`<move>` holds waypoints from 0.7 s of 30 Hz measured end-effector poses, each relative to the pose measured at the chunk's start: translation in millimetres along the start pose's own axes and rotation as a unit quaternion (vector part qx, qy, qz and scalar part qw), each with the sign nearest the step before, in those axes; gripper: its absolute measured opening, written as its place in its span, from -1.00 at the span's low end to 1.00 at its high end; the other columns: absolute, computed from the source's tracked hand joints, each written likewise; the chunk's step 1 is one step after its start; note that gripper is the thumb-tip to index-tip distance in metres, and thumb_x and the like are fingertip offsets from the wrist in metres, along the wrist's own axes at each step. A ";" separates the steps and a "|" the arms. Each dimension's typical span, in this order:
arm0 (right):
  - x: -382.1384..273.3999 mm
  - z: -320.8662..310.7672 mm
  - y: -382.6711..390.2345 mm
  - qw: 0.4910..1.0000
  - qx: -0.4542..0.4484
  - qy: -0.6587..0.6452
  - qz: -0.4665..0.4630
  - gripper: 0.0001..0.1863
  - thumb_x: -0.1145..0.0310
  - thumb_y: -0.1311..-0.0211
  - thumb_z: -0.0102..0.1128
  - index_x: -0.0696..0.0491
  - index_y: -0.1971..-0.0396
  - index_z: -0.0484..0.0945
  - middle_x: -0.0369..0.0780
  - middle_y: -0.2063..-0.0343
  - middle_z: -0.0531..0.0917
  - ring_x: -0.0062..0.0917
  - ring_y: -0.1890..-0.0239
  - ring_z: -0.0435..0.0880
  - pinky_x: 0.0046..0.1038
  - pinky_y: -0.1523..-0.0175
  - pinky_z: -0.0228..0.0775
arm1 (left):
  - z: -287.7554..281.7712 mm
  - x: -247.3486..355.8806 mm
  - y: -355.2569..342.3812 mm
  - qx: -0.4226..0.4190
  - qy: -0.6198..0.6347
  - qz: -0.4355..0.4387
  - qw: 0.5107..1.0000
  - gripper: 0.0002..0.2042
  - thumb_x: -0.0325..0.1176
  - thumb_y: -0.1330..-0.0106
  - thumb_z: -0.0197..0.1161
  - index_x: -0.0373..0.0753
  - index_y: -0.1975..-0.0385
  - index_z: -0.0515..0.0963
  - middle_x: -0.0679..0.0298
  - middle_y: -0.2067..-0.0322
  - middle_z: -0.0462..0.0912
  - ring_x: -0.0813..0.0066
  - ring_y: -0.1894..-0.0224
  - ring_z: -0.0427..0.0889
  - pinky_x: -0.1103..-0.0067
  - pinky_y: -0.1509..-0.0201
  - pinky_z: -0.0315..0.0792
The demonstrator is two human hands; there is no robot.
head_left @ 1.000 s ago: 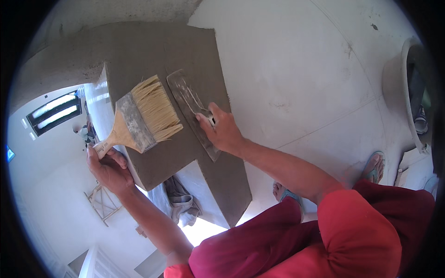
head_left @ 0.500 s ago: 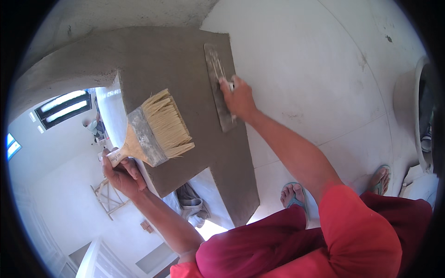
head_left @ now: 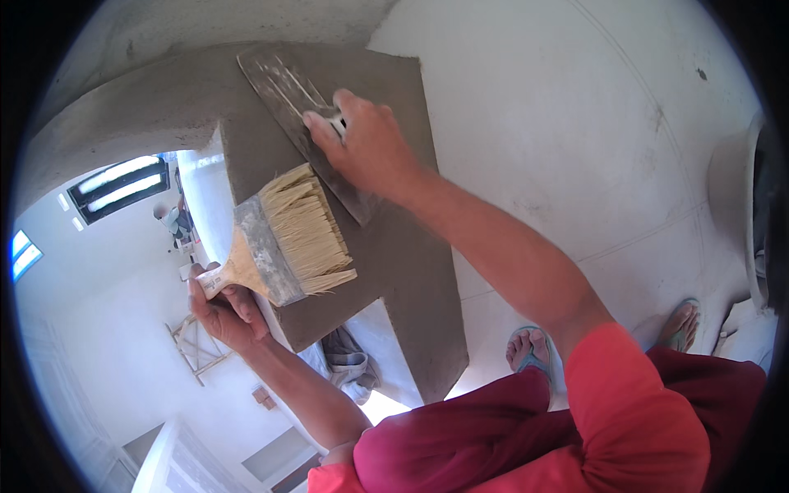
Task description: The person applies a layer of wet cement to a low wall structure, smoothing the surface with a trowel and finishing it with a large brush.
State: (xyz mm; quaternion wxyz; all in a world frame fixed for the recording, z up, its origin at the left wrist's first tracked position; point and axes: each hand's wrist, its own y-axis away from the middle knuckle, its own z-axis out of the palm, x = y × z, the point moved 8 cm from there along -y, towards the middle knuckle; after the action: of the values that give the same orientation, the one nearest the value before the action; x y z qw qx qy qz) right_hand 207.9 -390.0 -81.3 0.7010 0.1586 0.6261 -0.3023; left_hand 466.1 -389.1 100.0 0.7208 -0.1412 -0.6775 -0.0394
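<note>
Wet grey plaster covers a stepped ledge below a curved wall. My right hand is closed round the handle of a steel trowel, whose long blade lies diagonally on the plaster's upper part. At the ledge's left edge, my left hand is closed on the wooden handle of a wide paintbrush; its pale bristles point right, over the plaster and just below the trowel.
A pale tub stands at the right, near my sandalled feet. Grey cloth lies in the ledge's notch. Below at left, another person works near a window; a wooden frame is further down.
The trowel first went up and right along the plaster, then swung left into a diagonal with my right hand. My left hand and brush have shifted slightly right and down in view.
</note>
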 end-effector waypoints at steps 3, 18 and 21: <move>16.3 -10.8 -50.3 0.999 0.007 0.005 0.047 -0.46 -0.01 -0.41 0.19 0.31 0.23 0.55 0.23 0.38 0.67 0.19 0.26 0.69 -0.01 0.09 0.55 | 0.3 -3.0 -3.3 -0.038 -0.027 0.000 0.999 -0.71 -0.17 -0.60 0.03 -0.32 0.07 0.47 0.20 0.57 0.56 0.57 0.78 0.41 0.74 0.72 0.34; 92.7 -22.4 178.2 0.985 0.027 0.073 0.154 -0.53 0.09 -0.45 0.21 0.32 0.25 0.46 0.23 0.48 0.63 0.23 0.40 0.66 0.04 0.28 0.52 | 2.8 13.6 1.9 -0.001 -0.076 0.019 0.997 -0.70 -0.19 -0.57 0.11 -0.34 0.18 0.58 0.16 0.54 0.58 0.63 0.75 0.36 0.78 0.69 0.24; 153.0 -39.4 105.4 0.958 0.007 0.005 0.286 -0.44 -0.03 -0.44 0.18 0.31 0.27 0.49 0.25 0.34 0.65 0.25 0.17 0.64 0.02 0.05 0.51 | 3.2 9.9 -5.1 -0.038 -0.082 0.021 0.996 -0.69 -0.19 -0.56 0.12 -0.38 0.21 0.52 0.18 0.52 0.53 0.69 0.71 0.28 0.78 0.61 0.23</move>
State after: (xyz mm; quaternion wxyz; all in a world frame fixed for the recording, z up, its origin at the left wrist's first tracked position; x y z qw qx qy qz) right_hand 247.8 -319.9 -253.2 0.7543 0.3372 0.5557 -0.0926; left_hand 462.6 -391.8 110.8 0.6578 -0.1859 -0.7289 -0.0385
